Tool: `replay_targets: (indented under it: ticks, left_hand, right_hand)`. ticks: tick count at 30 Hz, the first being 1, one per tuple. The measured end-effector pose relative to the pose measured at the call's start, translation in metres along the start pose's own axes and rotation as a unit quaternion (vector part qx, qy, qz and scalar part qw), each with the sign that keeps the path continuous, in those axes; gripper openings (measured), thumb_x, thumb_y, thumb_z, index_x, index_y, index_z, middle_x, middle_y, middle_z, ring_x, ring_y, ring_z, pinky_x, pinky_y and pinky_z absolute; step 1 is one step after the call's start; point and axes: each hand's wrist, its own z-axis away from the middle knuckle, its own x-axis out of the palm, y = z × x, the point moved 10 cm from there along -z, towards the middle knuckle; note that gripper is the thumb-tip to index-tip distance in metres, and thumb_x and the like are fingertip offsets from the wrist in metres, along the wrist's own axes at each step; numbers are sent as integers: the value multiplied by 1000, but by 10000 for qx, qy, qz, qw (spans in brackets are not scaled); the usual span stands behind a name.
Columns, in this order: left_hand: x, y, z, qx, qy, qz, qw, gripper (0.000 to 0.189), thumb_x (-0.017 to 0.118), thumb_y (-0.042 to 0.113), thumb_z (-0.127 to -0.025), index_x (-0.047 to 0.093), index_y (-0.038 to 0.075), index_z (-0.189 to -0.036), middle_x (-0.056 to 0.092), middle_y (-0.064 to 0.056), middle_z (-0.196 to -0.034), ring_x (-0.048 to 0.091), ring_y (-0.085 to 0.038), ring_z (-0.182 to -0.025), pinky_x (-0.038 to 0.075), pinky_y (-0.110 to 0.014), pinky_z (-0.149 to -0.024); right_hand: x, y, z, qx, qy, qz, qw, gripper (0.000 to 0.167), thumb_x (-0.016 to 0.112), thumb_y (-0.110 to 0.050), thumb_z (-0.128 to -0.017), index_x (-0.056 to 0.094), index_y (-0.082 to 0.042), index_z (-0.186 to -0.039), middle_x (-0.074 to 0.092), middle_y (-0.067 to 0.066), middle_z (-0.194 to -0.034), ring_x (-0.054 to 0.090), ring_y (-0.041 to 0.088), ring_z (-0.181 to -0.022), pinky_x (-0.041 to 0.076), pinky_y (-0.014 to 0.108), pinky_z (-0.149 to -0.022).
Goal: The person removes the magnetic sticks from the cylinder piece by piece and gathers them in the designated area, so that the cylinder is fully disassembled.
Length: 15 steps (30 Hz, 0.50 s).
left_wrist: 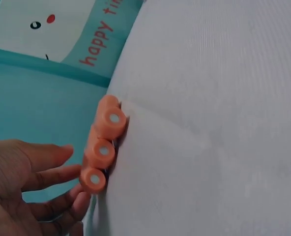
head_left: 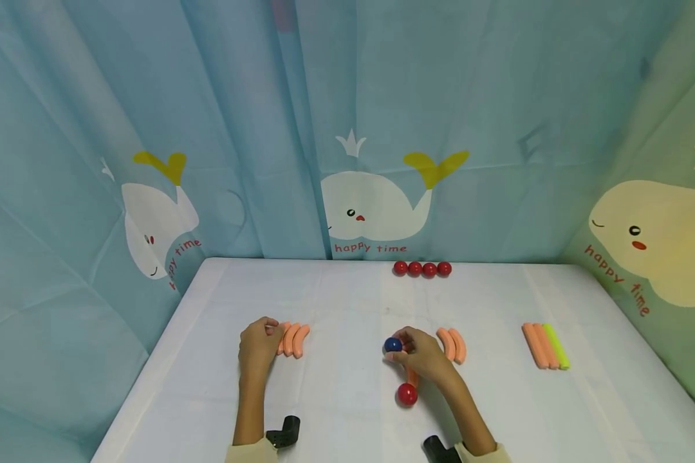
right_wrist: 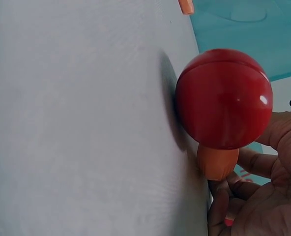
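Note:
My right hand [head_left: 421, 355] pinches a blue ball [head_left: 392, 345] between thumb and fingers. Under that hand an orange curved stick [head_left: 412, 378] runs toward me, its near end meeting a red ball [head_left: 407, 395] on the table. In the right wrist view the red ball [right_wrist: 224, 98] looms large with the stick [right_wrist: 217, 164] behind it, and the blue ball is hidden. On the left, three orange curved sticks [head_left: 289, 339] lie side by side; pale discs show on their ends [left_wrist: 104, 150]. My left hand [head_left: 259, 346] has its loosely straight fingers at the leftmost one.
Several red balls [head_left: 422, 269] form a row at the table's far edge. Two more curved orange sticks [head_left: 452, 345] lie just right of my right hand. Farther right are straight sticks, two orange [head_left: 540, 346] and one yellow-green [head_left: 556, 347]. A blue curtain [head_left: 266, 128] hangs behind the white table [head_left: 347, 302].

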Motion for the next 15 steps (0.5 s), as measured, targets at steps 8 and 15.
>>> replay_targets:
  ticks: [8, 15]
  left_hand:
    - [-1, 49, 12, 1102, 240, 311, 9931, 18, 65, 14, -93, 71, 1, -105, 62, -15, -99, 60, -28, -92, 52, -42, -80]
    - [24, 98, 32, 2115, -447, 671, 9740, 14, 66, 15, -92, 72, 7, -103, 65, -5, -93, 62, -17, -86, 54, -30, -76]
  right_hand:
    - [-1, 2, 2, 27, 62, -116, 9999, 42, 82, -18, -78, 62, -1, -111, 62, 6, -93, 56, 17, -86, 50, 28, -72]
    - [-6, 8, 6, 212, 115, 6, 9997, 40, 81, -17, -79, 62, -1, -110, 59, 5, -90, 54, 15, -85, 49, 25, -72]
